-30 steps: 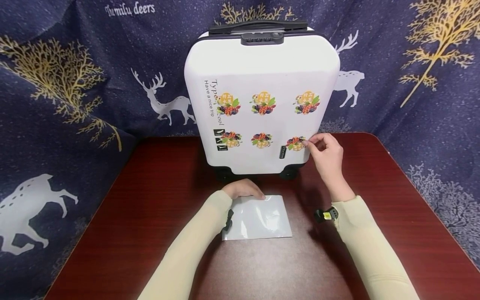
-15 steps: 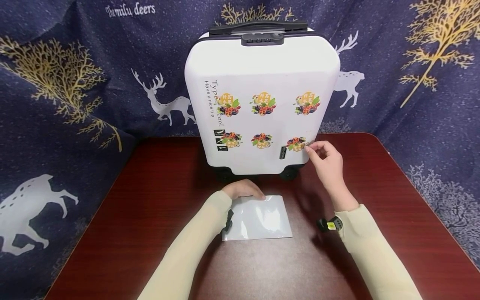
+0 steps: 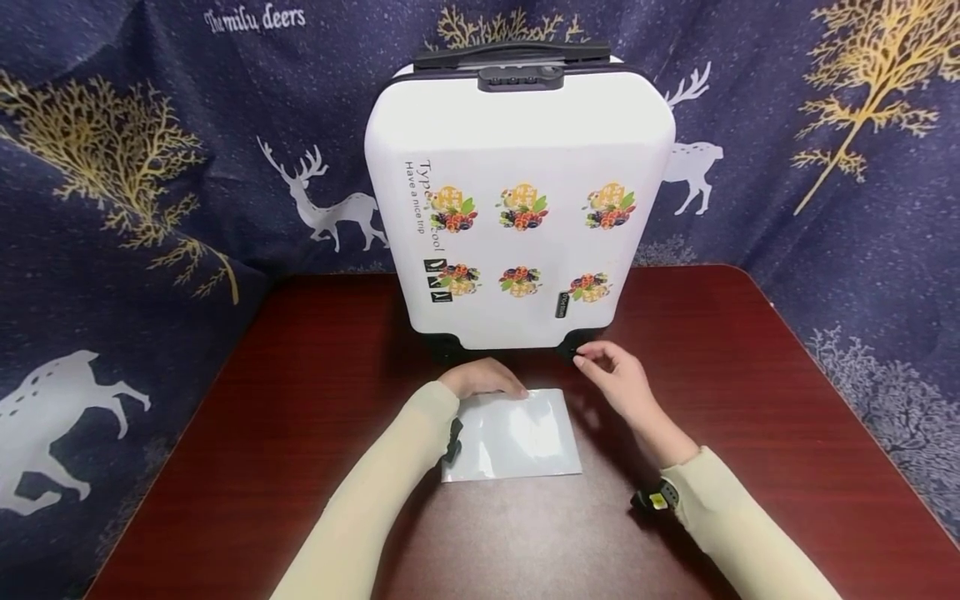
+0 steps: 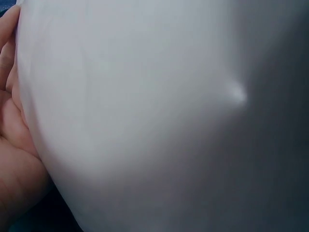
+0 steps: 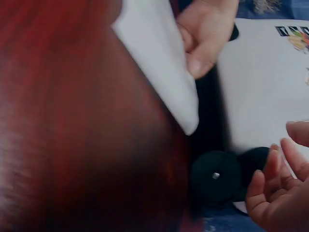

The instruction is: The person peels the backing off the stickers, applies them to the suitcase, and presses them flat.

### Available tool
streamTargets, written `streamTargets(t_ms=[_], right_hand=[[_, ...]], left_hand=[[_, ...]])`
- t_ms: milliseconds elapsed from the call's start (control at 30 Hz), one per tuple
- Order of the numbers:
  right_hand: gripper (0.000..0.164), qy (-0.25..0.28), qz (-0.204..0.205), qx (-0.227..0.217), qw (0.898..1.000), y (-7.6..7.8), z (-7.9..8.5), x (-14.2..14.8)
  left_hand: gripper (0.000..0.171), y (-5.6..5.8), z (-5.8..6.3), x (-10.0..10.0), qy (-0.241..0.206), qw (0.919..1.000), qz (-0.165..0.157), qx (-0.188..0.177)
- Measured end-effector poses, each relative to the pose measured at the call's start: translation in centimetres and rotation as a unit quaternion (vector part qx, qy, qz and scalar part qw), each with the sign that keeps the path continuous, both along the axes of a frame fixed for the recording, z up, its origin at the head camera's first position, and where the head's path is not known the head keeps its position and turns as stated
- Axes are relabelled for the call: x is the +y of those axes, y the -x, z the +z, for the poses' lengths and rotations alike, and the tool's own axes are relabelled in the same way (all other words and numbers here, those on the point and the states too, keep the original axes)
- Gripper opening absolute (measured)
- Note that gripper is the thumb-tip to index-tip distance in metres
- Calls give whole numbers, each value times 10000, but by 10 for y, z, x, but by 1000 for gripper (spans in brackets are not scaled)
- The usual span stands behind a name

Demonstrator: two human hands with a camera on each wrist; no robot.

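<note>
In the head view, my left hand (image 3: 483,379) grips the far edge of a glossy white sheet (image 3: 521,437) low over the table, its thumb on the upper face. The left wrist view is mostly filled by the sheet (image 4: 135,96), with part of the hand (image 4: 19,169) at its left edge. My right hand (image 3: 618,383) is in front of the white suitcase (image 3: 525,121), near its right wheel. Nothing shows between its loosely bent fingers (image 5: 273,166) in the right wrist view. Fruit stickers (image 3: 590,287) sit in two rows on the suitcase front.
The suitcase stands upright on a dark red table (image 3: 330,350), its black handle (image 3: 513,54) on top. A wheel (image 5: 216,176) shows close to the right hand in the right wrist view. Behind hangs a blue cloth (image 3: 247,92) with deer and trees.
My right hand has left the lower right sticker and moved down and slightly left to the wheel's level. The sticker stays on the suitcase. The left hand still holds the sheet in place.
</note>
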State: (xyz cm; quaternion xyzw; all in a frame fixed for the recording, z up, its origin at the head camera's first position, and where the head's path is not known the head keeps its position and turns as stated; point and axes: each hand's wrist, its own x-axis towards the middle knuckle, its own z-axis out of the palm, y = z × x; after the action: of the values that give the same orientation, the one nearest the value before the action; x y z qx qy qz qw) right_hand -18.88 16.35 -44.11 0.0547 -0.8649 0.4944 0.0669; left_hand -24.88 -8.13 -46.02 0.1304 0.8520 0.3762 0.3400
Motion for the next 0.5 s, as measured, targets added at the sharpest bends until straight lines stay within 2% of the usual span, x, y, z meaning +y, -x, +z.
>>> streamTargets(t_ms=[133,300,400,500], right_hand=[[29,-298,437,-497,9974,-3,-9,-3],[37,-538,851,-1137,9884,-4,-18,-4],[40,-674,946,-1360,9839,-3,-21,-5],[39,-761,1050,-1397,9817,-1,-22,-6]], left_hand=[[35,1,-2,0,-32,10000,31,-72],[34,1,-5,-2,-69,10000,-6,-16],[33,1,-4,-1,-69,10000,-38,37],[34,2,-4,-1,-95,9999,-32,-22]])
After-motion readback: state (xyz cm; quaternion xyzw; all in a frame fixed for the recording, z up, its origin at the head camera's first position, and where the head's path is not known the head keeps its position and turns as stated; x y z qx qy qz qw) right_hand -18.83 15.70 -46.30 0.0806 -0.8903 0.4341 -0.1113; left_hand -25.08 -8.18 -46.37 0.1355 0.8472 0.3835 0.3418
